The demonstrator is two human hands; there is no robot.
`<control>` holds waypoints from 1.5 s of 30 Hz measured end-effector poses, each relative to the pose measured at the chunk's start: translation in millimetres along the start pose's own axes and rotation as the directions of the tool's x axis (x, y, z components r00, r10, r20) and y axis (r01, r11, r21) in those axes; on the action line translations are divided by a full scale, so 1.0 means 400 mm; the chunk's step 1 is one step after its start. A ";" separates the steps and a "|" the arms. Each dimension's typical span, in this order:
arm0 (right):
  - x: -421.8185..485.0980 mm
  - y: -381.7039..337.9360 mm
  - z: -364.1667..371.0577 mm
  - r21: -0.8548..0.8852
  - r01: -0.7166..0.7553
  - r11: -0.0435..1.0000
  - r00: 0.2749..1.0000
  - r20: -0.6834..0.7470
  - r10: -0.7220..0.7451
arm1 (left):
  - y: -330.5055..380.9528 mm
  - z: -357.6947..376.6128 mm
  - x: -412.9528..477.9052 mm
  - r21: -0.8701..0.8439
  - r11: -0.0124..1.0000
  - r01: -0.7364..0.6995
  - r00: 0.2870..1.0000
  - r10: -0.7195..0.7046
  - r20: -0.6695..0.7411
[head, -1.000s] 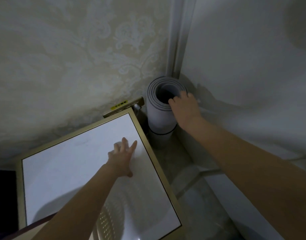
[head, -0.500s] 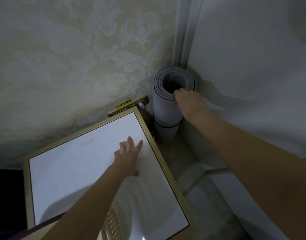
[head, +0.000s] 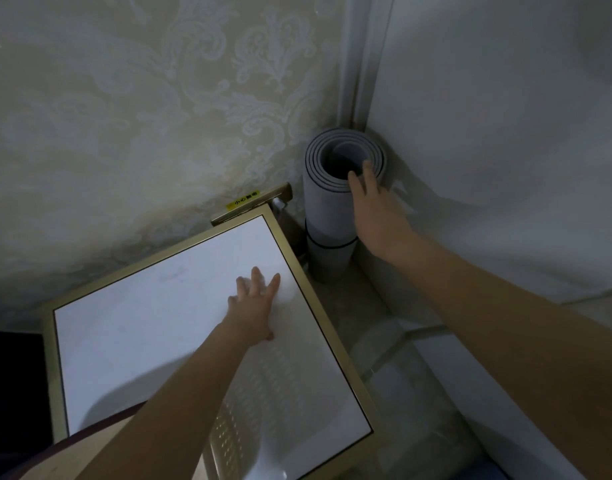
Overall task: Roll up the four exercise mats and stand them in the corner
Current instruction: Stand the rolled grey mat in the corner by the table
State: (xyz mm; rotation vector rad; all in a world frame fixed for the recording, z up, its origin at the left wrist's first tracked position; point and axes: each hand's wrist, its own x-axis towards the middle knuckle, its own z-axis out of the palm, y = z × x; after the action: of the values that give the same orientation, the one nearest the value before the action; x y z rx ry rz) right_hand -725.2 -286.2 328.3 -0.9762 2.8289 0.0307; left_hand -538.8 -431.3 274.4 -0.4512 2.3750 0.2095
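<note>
One rolled grey exercise mat (head: 327, 206) stands upright in the corner where the patterned wall meets the plain white wall, a thin dark band around its lower part. My right hand (head: 377, 209) lies against the roll's upper right side, fingers straight, two fingertips at the top rim. My left hand (head: 254, 306) rests flat with spread fingers on the white top of the table. No other mats are in view.
A white-topped table with a gold frame (head: 299, 268) stands just left of the mat, close to the patterned wall (head: 142, 116). A yellow label (head: 243, 199) sits on a gold piece behind it. Pale tiled floor (head: 412, 393) runs along the white wall (head: 505, 133).
My right hand has loosened from the mat's top rim and slid down its side with fingers straightened. The view has shifted slightly. My left hand stays flat on the table.
</note>
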 end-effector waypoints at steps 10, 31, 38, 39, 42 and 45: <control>-0.278 -0.042 0.137 0.029 0.220 0.975 0.957 0.188 -0.222 | 0.065 0.093 -0.104 0.039 0.994 -0.102 0.992 0.104 -0.064; -0.805 -0.227 0.223 0.025 -0.082 0.996 0.850 0.524 0.057 | 0.029 0.509 -0.539 0.113 0.959 -0.259 0.966 0.259 0.009; -0.816 -0.229 0.281 -0.133 -0.080 0.988 0.876 0.463 0.133 | 0.006 0.534 -0.554 0.223 0.940 -0.257 0.959 0.276 -0.058; -0.816 -0.227 0.283 -0.152 -0.075 0.986 0.882 0.450 0.137 | 0.009 0.535 -0.559 0.229 0.942 -0.245 0.960 0.269 -0.080; -0.840 -0.226 0.299 -0.052 -0.127 0.991 0.951 0.279 0.137 | 0.017 0.557 -0.589 0.289 0.940 -0.181 0.946 0.247 -0.212; -0.908 -0.236 0.351 0.054 -0.099 0.994 0.995 0.027 0.098 | 0.019 0.630 -0.620 0.398 0.903 -0.162 0.908 0.294 -0.298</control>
State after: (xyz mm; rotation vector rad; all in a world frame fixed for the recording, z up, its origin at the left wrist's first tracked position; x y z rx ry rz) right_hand -366.0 -129.1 245.7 -0.8190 2.8367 -0.0237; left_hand -214.8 -291.1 253.7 -0.0213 2.7394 -0.2290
